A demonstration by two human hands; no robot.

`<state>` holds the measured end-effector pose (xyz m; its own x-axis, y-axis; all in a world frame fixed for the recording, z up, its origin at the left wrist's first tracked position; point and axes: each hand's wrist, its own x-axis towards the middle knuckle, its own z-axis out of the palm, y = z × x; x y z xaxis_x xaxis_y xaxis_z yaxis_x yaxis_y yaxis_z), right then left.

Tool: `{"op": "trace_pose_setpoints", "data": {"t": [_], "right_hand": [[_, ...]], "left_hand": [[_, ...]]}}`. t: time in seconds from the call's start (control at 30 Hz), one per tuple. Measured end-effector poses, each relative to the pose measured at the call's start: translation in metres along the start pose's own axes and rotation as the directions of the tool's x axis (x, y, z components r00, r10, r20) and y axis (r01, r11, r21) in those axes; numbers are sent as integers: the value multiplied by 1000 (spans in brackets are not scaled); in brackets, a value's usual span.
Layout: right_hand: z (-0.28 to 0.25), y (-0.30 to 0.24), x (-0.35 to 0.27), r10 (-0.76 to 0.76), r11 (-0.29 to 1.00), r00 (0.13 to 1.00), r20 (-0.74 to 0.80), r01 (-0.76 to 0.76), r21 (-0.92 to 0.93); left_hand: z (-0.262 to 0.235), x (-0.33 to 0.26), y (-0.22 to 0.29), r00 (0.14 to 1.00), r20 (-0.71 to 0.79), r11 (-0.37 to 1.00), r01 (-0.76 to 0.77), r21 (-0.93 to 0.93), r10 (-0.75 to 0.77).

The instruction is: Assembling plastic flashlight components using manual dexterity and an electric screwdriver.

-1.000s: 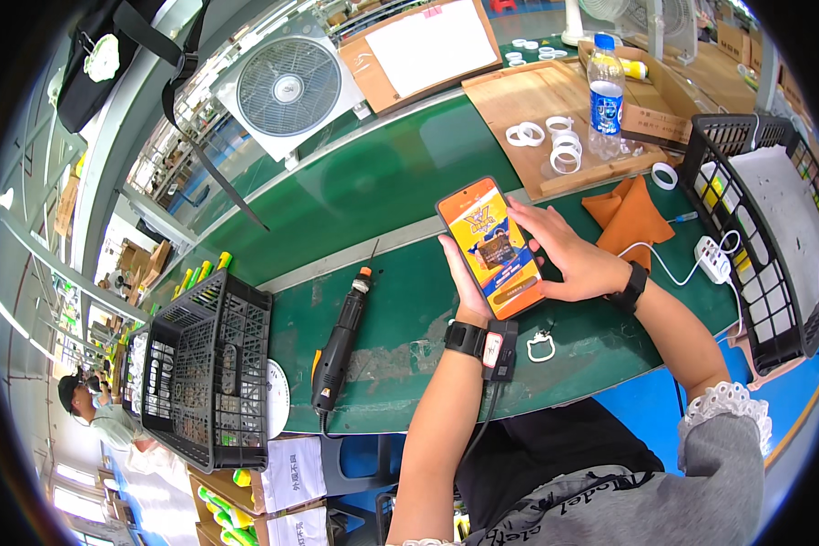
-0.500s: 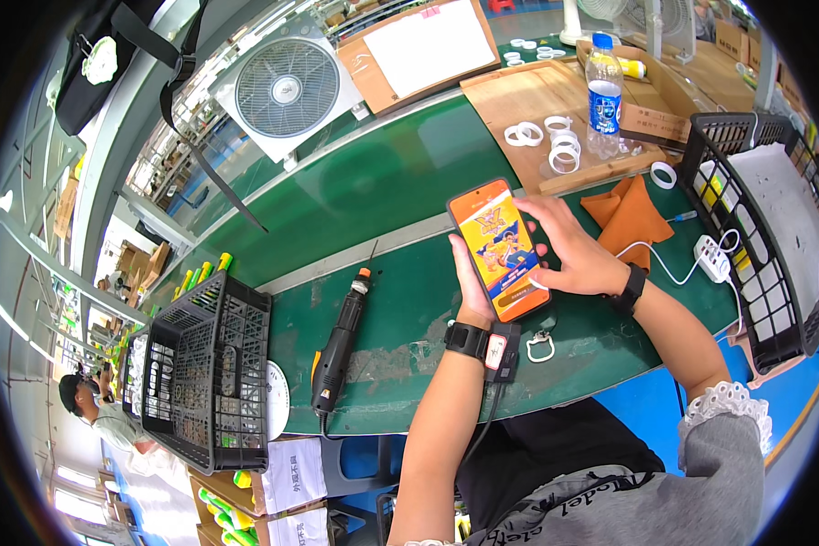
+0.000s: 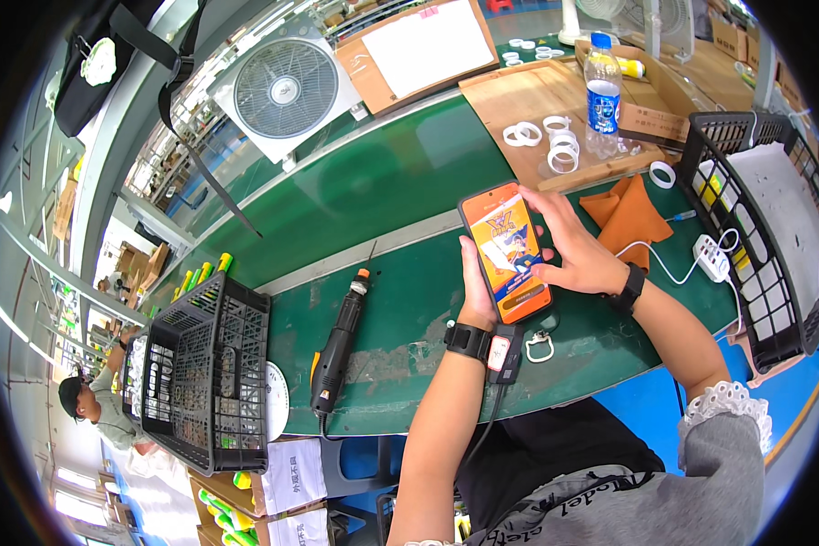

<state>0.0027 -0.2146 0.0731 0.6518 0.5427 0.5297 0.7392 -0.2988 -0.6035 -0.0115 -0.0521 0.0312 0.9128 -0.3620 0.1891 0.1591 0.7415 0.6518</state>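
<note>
A smartphone [image 3: 505, 250] with a bright orange and yellow screen is held tilted above the green workbench. My left hand [image 3: 478, 287] grips its lower left side, the palm partly behind it. On the right edge, my right hand [image 3: 578, 250] holds the phone too, fingers at its upper side and thumb at the lower part of the screen. Each wrist wears a black strap, and a small black box [image 3: 508, 357] with a cable sits by the left wrist. Just below the phone lies a metal ring-shaped clip [image 3: 540, 347] on the bench.
Left of my hands lies a black electric screwdriver [image 3: 340, 341], beside a black plastic crate [image 3: 211, 373]. An orange cloth [image 3: 630, 218], a white power strip [image 3: 712, 258] and another black crate [image 3: 755, 246] are at right. Beyond stand a bottle [image 3: 602, 100], white rings [image 3: 563, 153] and a fan [image 3: 285, 89].
The phone has shifted slightly right and its screen picture has changed. My right thumb has moved slightly on the screen. A person at far left has raised an arm.
</note>
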Motion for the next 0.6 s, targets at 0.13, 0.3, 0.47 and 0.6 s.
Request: {"op": "trace_pose_setpoints", "data": {"t": [0.13, 0.3, 0.47, 0.6], "right_hand": [[2, -1, 0, -36, 999, 999, -29, 36, -17], [2, 6, 2, -9, 1000, 1000, 3, 9, 22], [1, -2, 2, 50, 997, 998, 31, -52, 57], [1, -12, 1, 109, 987, 994, 30, -112, 119]], "left_hand": [[-4, 1, -1, 998, 70, 997, 0, -78, 5], [-4, 3, -1, 997, -59, 999, -46, -17, 45], [-5, 2, -1, 999, -37, 1000, -12, -8, 12], [-4, 1, 0, 1000, 16, 999, 16, -44, -16]]}}
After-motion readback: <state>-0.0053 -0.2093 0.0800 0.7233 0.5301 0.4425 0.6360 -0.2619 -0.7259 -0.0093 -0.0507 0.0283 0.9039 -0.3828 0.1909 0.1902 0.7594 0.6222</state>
